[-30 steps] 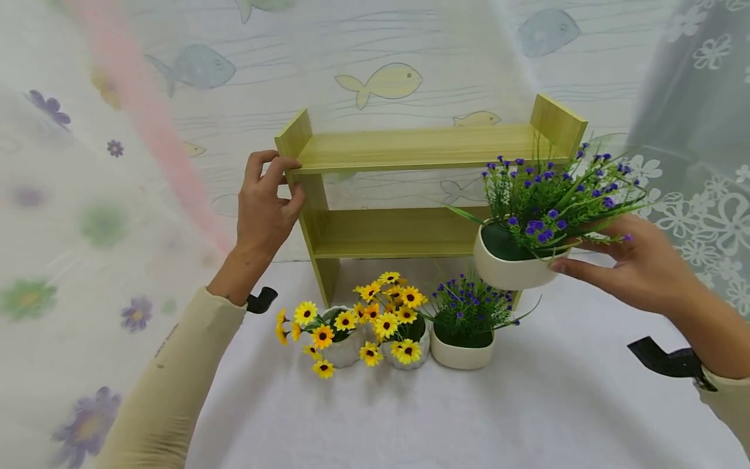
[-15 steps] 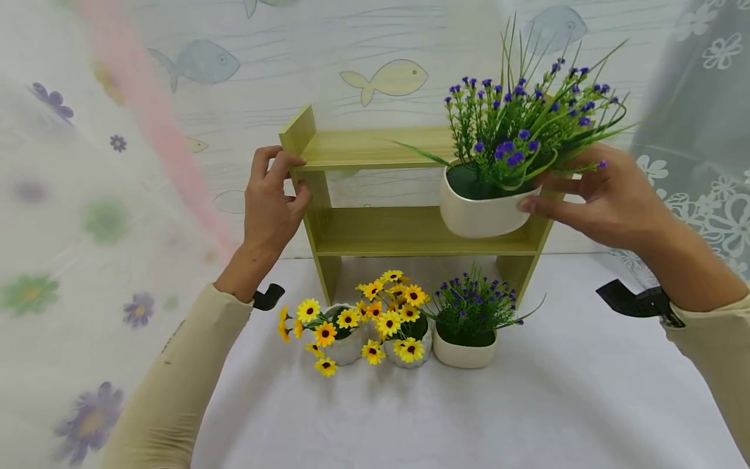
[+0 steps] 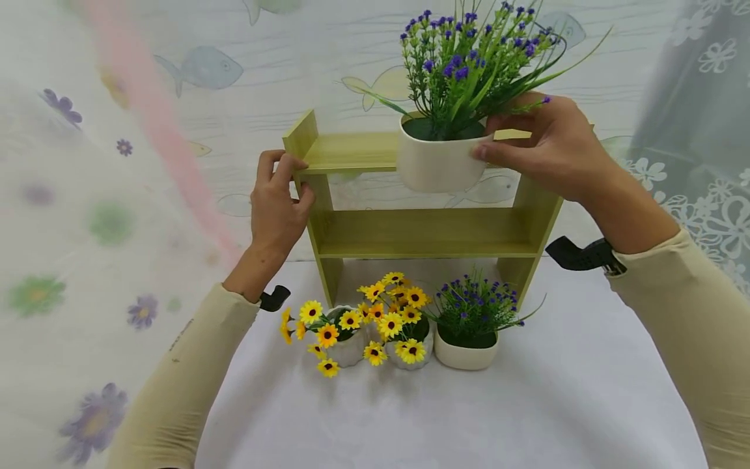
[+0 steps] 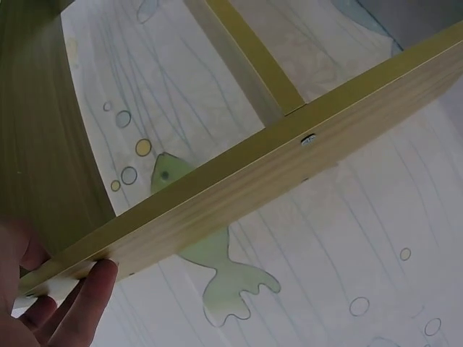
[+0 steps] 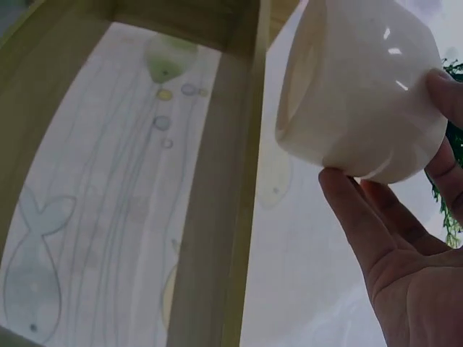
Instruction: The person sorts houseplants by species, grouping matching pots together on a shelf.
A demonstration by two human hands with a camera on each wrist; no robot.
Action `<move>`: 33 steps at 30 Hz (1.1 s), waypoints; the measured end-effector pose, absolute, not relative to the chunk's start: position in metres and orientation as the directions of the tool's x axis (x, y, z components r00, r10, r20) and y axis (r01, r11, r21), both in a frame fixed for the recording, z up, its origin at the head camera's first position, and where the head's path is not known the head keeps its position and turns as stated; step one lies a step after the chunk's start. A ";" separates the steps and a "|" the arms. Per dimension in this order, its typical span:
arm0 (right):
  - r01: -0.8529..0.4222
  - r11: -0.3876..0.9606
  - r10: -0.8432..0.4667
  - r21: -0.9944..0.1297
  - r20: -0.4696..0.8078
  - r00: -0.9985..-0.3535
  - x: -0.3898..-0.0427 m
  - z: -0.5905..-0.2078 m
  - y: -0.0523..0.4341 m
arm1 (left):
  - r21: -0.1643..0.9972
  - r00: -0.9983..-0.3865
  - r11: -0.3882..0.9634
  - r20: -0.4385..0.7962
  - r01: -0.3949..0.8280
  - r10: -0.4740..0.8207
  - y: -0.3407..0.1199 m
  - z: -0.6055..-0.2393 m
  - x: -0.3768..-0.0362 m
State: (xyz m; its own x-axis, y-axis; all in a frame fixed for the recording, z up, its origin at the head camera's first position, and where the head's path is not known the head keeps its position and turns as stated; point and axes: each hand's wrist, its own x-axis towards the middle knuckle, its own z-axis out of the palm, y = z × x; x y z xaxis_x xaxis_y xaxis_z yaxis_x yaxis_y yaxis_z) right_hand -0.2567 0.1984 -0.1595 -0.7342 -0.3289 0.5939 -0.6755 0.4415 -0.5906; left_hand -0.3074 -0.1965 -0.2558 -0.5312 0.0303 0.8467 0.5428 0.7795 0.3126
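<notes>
My right hand (image 3: 553, 146) grips a white oval flowerpot (image 3: 441, 159) by its right end, thumb in front. Green grass and small purple flowers rise from the pot, which hangs upright before the top board of a wooden shelf (image 3: 428, 242). In the right wrist view the pot's smooth white side (image 5: 369, 94) shows between thumb and fingers, beside a shelf board. At the shelf's upper left my left hand (image 3: 275, 212) holds the side panel. The left wrist view has fingers on both faces of that panel (image 4: 239, 173).
On the white cloth (image 3: 445, 417) before the shelf stand two pots of yellow flowers (image 3: 346, 348), (image 3: 413, 352) and a second purple-flowered pot (image 3: 467, 355). A fish-patterned curtain (image 3: 281, 58) hangs behind, with a flower-print curtain (image 3: 88, 260) on the left.
My right hand has carried the purple-flowered pot up and to the left, from the shelf's right side to the front of the top board. The left hand has kept its hold.
</notes>
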 end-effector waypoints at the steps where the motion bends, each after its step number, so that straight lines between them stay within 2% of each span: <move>1: -0.679 0.441 -0.330 -0.587 0.597 -0.731 -0.259 -0.158 0.195 | 0.314 -0.531 0.779 0.847 0.543 0.029 -0.196 -0.256 -0.308; 17: -0.627 0.479 -0.295 -0.615 0.560 -0.774 -0.307 -0.146 0.130 | 0.324 -0.534 0.782 0.845 0.532 0.013 -0.193 -0.254 -0.310; 33: -0.584 0.514 -0.275 -0.628 0.524 -0.806 -0.329 -0.149 0.080 | 0.341 -0.555 0.782 0.832 0.521 0.007 -0.189 -0.253 -0.309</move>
